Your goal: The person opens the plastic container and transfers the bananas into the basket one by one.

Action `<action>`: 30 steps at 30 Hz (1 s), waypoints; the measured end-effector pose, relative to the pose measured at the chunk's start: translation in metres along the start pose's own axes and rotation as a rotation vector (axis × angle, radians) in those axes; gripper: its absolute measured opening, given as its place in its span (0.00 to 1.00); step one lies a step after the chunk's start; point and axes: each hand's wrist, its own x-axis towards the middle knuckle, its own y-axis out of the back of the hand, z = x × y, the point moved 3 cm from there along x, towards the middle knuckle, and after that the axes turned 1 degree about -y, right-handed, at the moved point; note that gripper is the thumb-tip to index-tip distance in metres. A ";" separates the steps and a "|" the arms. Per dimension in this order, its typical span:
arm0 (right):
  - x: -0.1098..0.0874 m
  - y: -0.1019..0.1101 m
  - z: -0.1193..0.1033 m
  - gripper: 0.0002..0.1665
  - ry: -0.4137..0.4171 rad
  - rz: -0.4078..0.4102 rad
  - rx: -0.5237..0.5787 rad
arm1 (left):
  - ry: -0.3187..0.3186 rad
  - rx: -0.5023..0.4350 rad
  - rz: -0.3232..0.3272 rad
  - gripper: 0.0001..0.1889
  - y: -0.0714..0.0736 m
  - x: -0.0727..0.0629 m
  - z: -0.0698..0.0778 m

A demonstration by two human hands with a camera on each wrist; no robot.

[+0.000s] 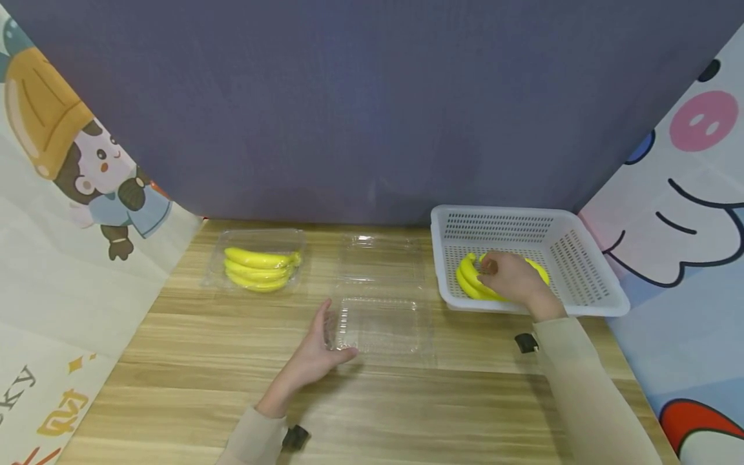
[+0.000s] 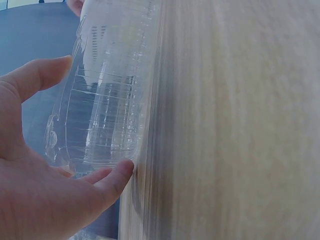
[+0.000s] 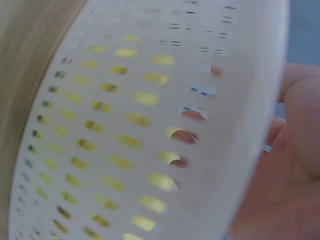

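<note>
My left hand (image 1: 314,355) is at the left front corner of a clear plastic clamshell box (image 1: 380,326), which lies open with its lid folded back. In the left wrist view, the fingertips (image 2: 125,169) touch the box's side, while the thumb stands apart near its rim. My right hand (image 1: 514,278) reaches over the front rim of a white plastic basket (image 1: 587,258), its fingers bent over yellow bananas (image 1: 467,279). Whether it grips a banana I cannot tell. In the right wrist view, the basket wall (image 3: 240,130) hides most of the fingers; yellow shows through its slots.
Left of the open box stands another clear clamshell box (image 1: 217,258) with several bananas (image 1: 256,270) inside. A dark grey panel (image 1: 325,116) rises behind the wooden table (image 1: 192,361), and printed cloths (image 1: 686,245) flank it.
</note>
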 end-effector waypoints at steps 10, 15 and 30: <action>-0.008 0.010 -0.018 0.20 0.055 0.139 0.004 | 0.001 -0.002 0.004 0.63 0.000 0.000 0.001; -0.013 0.013 -0.024 0.19 0.063 0.189 -0.003 | 0.005 0.008 0.004 0.64 0.000 0.000 0.001; -0.020 0.010 -0.032 0.19 0.101 0.339 -0.066 | 0.019 -0.020 -0.007 0.64 0.000 0.000 -0.001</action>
